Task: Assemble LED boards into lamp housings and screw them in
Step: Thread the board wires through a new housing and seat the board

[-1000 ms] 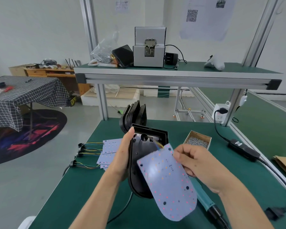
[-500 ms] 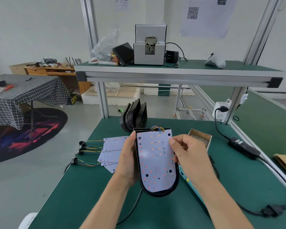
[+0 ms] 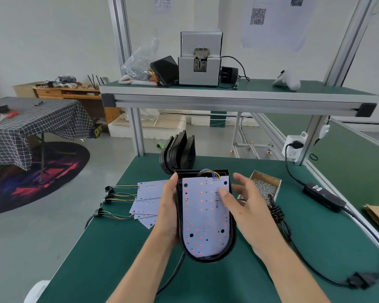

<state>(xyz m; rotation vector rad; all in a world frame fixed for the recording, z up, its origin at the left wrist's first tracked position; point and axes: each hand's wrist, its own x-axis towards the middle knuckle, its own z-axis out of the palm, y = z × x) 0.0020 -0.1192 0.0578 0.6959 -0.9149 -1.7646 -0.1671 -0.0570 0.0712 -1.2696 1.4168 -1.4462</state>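
Observation:
A black lamp housing (image 3: pixel 232 243) is held above the green bench, face up. A pale LED board (image 3: pixel 204 217) with red and orange dots lies inside it, coloured wires looping at its top edge. My left hand (image 3: pixel 167 213) grips the housing's left side, thumb along the rim. My right hand (image 3: pixel 243 204) is spread at the right side; its thumb presses on the board's upper right area and the other fingers are straight.
Several spare LED boards (image 3: pixel 147 197) with wire leads lie to the left. More black housings (image 3: pixel 177 152) stand behind. A cardboard box of screws (image 3: pixel 265 188) sits at right, with a coiled black cable (image 3: pixel 277 212) and a power adapter (image 3: pixel 322 193) nearby.
The board swung from hanging outside the tilted housing to lying flat inside it. My right hand let go of its pinch and now presses the board with the thumb.

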